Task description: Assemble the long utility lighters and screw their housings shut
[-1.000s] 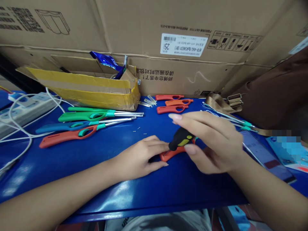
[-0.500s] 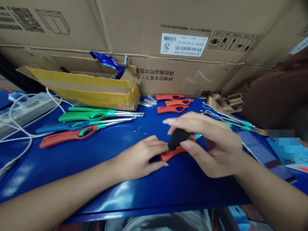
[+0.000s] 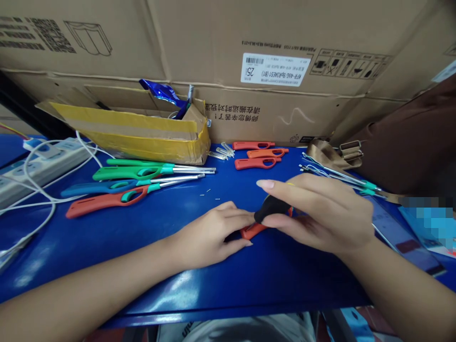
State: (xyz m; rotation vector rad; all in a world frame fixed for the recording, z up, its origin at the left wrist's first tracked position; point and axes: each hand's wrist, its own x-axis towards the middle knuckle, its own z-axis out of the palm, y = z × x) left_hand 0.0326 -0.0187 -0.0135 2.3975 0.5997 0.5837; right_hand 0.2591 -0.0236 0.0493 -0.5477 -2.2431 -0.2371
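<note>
Under my left hand (image 3: 217, 237), an orange-red utility lighter (image 3: 251, 232) lies on the blue table, its near end pinched between thumb and fingers. My right hand (image 3: 320, 213) grips the black handle of a screwdriver (image 3: 270, 208), thumb on one side and fingers over the top. The handle leans over the lighter's body, close to my left fingertips. Its tip is hidden from view here. Most of the lighter is covered by the right hand and the screwdriver. Several tiny metal pins (image 3: 208, 191) lie just beyond my left hand.
Finished-looking long lighters (image 3: 107, 202) lie at left, beside a power strip (image 3: 60, 154) with white cables. Behind stand a yellow-taped box (image 3: 142, 142), clear small parts (image 3: 225, 151) and orange handle shells (image 3: 254, 164). Metal rods with wires (image 3: 342, 176) and a phone (image 3: 406, 237) are at right.
My right hand has shifted slightly right, and the screwdriver handle leans over more, with the thumb further along it. The left hand keeps its hold on the lighter. The whole view has shifted slightly.
</note>
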